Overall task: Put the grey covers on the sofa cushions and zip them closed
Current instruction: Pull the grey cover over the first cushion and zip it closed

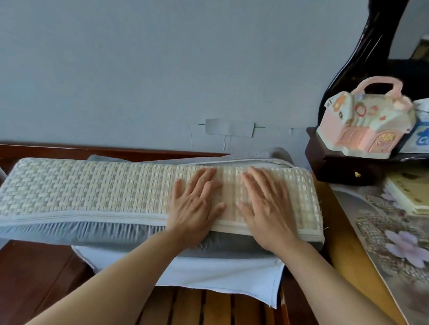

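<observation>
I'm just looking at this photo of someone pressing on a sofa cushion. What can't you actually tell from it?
Head view only:
- The zip: none shows on the cushion, so open or closed is unknown.
- The grey cover beneath: the woven top, left hand and right hand hide most of it.
- The blue-and-white box: cut by the right edge, print blurred.
- The white cloth: arms cover part.

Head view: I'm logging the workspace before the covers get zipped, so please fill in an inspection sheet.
Surface: dark wooden slatted sofa seat.
Job's things: long cushion with woven mat top and grey sides, lying on a white cloth; zip not visible.
Clutter: pink toy house, blue-and-white packets and a book on the side table.
Grippers: left hand and right hand lie flat on the mat, fingers straight.
Cables: nothing seen.
Surroundings: grey-blue wall with a patched strip.
</observation>
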Action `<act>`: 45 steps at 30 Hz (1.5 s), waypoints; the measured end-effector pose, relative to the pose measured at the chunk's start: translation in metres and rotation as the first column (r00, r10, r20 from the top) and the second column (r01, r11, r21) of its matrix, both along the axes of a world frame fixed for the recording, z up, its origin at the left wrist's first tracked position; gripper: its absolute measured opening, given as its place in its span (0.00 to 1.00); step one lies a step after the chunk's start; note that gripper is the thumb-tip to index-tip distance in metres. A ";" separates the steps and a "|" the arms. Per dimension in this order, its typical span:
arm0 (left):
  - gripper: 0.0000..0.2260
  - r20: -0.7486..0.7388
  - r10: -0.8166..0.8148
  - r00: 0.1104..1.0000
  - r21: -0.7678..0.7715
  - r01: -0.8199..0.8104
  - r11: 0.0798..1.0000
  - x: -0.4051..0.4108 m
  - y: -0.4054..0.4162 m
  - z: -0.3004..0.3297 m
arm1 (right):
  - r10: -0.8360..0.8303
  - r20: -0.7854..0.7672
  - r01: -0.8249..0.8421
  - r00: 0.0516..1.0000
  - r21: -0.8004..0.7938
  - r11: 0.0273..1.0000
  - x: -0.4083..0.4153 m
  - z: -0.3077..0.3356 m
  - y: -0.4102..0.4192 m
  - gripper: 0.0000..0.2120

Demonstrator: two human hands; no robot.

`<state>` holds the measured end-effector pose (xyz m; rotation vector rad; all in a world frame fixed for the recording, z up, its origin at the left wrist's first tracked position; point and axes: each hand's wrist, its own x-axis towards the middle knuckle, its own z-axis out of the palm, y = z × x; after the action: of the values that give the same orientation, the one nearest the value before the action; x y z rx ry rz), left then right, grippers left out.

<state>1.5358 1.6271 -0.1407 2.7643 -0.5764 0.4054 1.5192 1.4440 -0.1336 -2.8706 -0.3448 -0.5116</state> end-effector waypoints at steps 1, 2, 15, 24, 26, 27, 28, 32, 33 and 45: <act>0.29 0.025 0.047 0.999 -0.030 -0.046 0.998 0.009 -0.012 0.001 | -0.040 0.008 0.040 0.999 0.015 0.999 0.009 0.003 -0.005 0.28; 0.27 0.033 0.084 0.996 -0.064 -0.082 0.995 0.017 -0.023 0.003 | -0.082 0.010 0.082 0.997 0.019 0.996 0.018 0.006 -0.009 0.28; 0.19 -0.145 0.096 0.985 0.108 -0.081 0.991 0.126 -0.069 0.041 | -0.145 -0.105 0.141 0.984 -0.051 0.989 0.110 0.032 -0.035 0.27; 0.25 0.038 -0.012 0.999 0.084 0.008 0.996 0.145 -0.069 0.044 | -0.162 -0.324 0.127 0.932 -0.125 0.984 0.159 0.052 -0.053 0.29; 0.22 0.111 -0.043 0.993 0.005 0.043 0.999 0.147 -0.070 0.045 | -0.161 -0.209 0.146 0.965 -0.085 0.986 0.159 0.050 -0.055 0.25; 0.20 0.139 -0.063 0.988 -0.031 0.068 0.997 0.149 -0.071 0.045 | -0.168 -0.134 0.162 0.977 -0.050 0.985 0.158 0.048 -0.056 0.22; 0.19 0.162 -0.084 0.983 -0.058 0.095 0.994 0.151 -0.072 0.045 | -0.173 -0.082 0.174 0.981 0.003 0.985 0.156 0.046 -0.058 0.20; 0.19 0.182 -0.143 0.973 -0.091 0.161 0.983 0.160 -0.076 0.047 | -0.056 -0.094 0.077 0.994 0.242 0.967 0.160 0.045 -0.076 0.12; 0.19 0.173 -0.147 0.974 -0.089 0.164 0.982 0.161 -0.079 0.047 | -0.019 -0.104 0.049 0.994 0.287 0.957 0.162 0.046 -0.082 0.09; 0.12 0.128 0.064 0.990 0.037 -0.069 0.997 0.158 -0.145 0.042 | 0.016 0.035 -0.031 0.999 0.473 0.880 0.174 0.038 -0.106 0.20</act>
<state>1.6939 1.4826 -0.0990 2.8187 -0.5285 0.5948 1.6930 1.3385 -0.0961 -2.3816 -0.2192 -0.5471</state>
